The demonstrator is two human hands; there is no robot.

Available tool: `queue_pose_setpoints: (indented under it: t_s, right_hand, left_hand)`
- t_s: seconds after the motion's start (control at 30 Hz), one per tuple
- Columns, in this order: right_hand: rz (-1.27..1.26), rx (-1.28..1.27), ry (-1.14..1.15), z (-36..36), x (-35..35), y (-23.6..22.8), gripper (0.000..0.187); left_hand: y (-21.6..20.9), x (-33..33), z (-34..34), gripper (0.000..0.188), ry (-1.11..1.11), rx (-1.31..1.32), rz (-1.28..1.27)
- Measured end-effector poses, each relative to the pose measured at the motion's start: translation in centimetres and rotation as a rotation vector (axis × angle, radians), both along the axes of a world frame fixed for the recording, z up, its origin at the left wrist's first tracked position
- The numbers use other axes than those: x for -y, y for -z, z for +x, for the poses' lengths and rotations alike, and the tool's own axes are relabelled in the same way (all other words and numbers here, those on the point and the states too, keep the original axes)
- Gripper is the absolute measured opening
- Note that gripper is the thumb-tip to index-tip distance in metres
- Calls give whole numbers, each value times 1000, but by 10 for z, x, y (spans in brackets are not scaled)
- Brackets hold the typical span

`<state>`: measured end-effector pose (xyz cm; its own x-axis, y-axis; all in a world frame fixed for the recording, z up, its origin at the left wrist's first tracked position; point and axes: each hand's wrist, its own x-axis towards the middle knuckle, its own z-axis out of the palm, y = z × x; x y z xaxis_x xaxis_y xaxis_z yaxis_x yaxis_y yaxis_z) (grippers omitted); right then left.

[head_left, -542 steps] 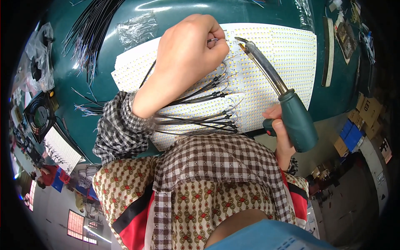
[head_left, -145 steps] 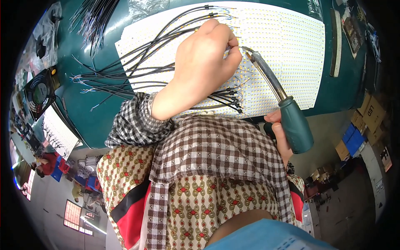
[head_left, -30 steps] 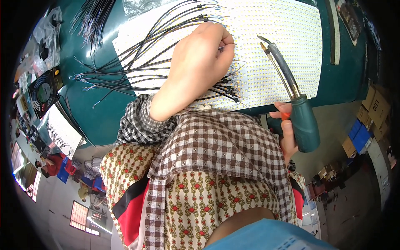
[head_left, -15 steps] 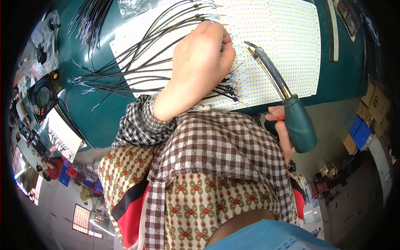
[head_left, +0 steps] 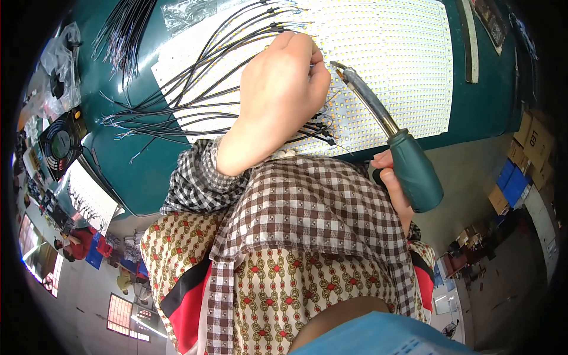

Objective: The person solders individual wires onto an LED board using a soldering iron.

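My right hand (head_left: 395, 186) grips the green handle of a soldering iron (head_left: 418, 171), its fingers wrapped round it from below. The iron's bent metal tip points up and left, close to the fingertips of my left hand (head_left: 278, 86). That hand is closed in a pinch over a white panel (head_left: 408, 71) covered with rows of small yellow LEDs. Whatever the pinching fingers hold is hidden behind the hand. Several black cables (head_left: 139, 109) with thin bared wire ends lie across the panel's left part and pass under my left hand.
Another bundle of black wires (head_left: 127, 35) lies at the far left of the green table (head_left: 118, 168). Beside the table's left edge are a black fan (head_left: 61, 142) and a clear plastic bag (head_left: 62, 71). A long narrow bar (head_left: 469, 41) lies at the right. Cardboard boxes (head_left: 535, 145) stand beyond.
The soldering iron in my right hand has moved left, bringing its tip nearer to my left fingertips. My left hand remains pinched in nearly the same place.
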<state>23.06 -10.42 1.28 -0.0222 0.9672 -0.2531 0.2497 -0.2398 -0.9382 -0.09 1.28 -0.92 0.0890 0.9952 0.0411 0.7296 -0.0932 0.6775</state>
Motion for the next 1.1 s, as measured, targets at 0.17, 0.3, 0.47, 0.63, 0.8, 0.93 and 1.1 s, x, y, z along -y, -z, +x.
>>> queue_pose_setpoints:
  t_s: [0.17,0.3,0.47,0.63,0.8,0.93,1.1]
  right_hand:
    - [36,60,-59,-1,-5,-4,61]
    - [47,69,-68,0,-6,-4,61]
    - [71,62,-101,1,-7,-1,61]
    - [62,77,-91,0,-6,-1,61]
    - [10,93,-63,-2,-4,-3,62]
    - [92,117,-88,3,-3,-4,57]
    - [72,157,-104,3,-3,-5,50]
  left_hand:
    - [0,0,-1,11,-2,10,-2]
    - [0,0,-1,11,7,14,7]
    - [0,0,-1,11,11,10,7]
    - [0,0,-1,11,9,7,18]
    - [0,0,-1,11,9,8,12]
    - [0,0,-1,11,9,5,12]
    - [-2,-1,-1,11,13,7,-9]
